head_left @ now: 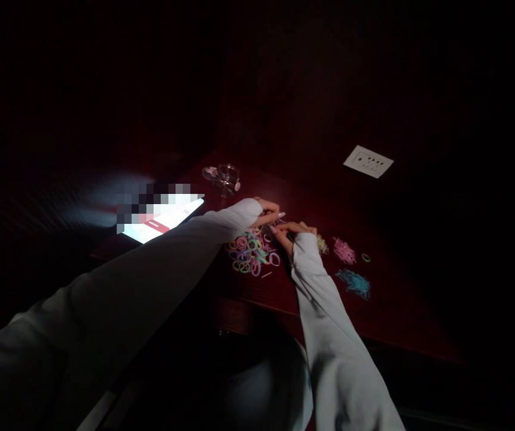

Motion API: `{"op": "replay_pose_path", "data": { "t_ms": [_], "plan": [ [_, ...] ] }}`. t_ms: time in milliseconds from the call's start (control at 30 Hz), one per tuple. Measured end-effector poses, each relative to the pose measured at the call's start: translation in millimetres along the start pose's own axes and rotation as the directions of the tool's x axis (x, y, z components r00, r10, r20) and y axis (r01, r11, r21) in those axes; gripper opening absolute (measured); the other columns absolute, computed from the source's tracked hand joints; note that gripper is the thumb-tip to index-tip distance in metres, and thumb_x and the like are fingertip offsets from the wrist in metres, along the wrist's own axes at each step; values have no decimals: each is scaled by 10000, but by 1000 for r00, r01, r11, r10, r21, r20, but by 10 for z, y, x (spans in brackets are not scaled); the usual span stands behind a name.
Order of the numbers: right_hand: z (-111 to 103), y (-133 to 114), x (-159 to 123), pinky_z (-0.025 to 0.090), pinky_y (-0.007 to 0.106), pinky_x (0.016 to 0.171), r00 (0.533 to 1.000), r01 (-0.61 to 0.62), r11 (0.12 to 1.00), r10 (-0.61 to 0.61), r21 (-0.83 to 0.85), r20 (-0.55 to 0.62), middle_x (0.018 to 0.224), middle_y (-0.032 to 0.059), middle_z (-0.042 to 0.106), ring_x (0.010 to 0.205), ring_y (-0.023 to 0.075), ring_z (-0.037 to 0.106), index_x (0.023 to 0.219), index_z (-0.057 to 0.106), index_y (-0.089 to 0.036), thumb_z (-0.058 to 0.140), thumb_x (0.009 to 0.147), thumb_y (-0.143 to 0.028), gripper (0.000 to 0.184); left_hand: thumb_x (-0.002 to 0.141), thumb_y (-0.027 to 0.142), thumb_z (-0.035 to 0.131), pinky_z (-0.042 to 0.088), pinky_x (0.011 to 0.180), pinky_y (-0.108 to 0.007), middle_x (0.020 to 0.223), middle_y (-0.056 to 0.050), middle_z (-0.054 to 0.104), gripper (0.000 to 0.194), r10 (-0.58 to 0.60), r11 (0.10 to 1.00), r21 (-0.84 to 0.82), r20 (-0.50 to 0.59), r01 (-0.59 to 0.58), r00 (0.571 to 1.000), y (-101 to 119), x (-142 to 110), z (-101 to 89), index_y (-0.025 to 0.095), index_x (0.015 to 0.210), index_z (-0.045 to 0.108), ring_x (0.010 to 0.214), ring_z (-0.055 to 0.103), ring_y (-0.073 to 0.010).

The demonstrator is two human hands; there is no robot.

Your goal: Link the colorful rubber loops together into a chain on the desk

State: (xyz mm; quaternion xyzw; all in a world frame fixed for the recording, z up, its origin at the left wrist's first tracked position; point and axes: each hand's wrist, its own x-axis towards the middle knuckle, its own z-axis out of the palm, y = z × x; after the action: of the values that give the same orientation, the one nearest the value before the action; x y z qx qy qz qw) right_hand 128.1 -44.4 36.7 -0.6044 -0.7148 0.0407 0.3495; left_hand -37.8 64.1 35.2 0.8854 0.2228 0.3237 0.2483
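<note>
I see the left hand (pixel 267 211) and right hand (pixel 296 231) curled, fingertips near each other; I cannot tell whether either grips anything. A heap of small multicoloured rings (pixel 252 252) lies beside them on the dark-red wooden table (pixel 279 295). I'd favour light, steady fingertips.

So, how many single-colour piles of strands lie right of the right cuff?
3: yellowish pile beside the right cuff, partly hidden; pink pile further right; blue pile nearer the camera. Others may be hidden.
</note>
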Motion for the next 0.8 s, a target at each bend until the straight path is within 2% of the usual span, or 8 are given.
{"op": "replay_pose_path", "data": {
  "t_ms": [133, 600, 700, 800],
  "plan": [
    [-11, 19, -3, 318, 399, 951, 999, 27, 999, -27, -17, -29, 781, -5, 720, 818, 188, 593, 887, 791, -263, 573, 966, -570, 384, 982, 430, 485, 292, 596, -244, 607, 34, 487, 385, 37, 999, -7, 8, -36, 999, -30, 12, 28, 171, 719, 596, 596, 409, -106],
    [2, 8, -26, 317, 377, 929, 996, 42, 998, -45, -53, -72, 821, 2, 748, 813, 186, 605, 916, 787, -246, 527, 1003, -519, 388, 966, 400, 552, 290, 585, -238, 622, 40, 497, 311, 10, 999, -32, 63, -8, 998, -17, 10, 13, 157, 816, 674, 577, 387, -97],
    [-42, 41, -38, 302, 384, 931, 992, 26, 990, -43, -139, -122, 809, 4, 740, 826, 196, 592, 908, 781, -257, 512, 1007, -505, 379, 975, 400, 534, 294, 577, -231, 619, 45, 489, 306, -6, 999, -38, 29, 8, 1000, -5, -2, 0, 162, 832, 663, 559, 374, -89],
    [-193, 196, -82, 275, 412, 944, 967, -60, 947, -24, -317, -254, 829, 21, 734, 876, 225, 567, 902, 773, -269, 507, 1000, -505, 369, 986, 409, 512, 298, 574, -234, 626, 42, 497, 323, -47, 999, -23, -12, 46, 999, 18, -22, -26, 165, 818, 642, 558, 382, -88]
  ]
}}
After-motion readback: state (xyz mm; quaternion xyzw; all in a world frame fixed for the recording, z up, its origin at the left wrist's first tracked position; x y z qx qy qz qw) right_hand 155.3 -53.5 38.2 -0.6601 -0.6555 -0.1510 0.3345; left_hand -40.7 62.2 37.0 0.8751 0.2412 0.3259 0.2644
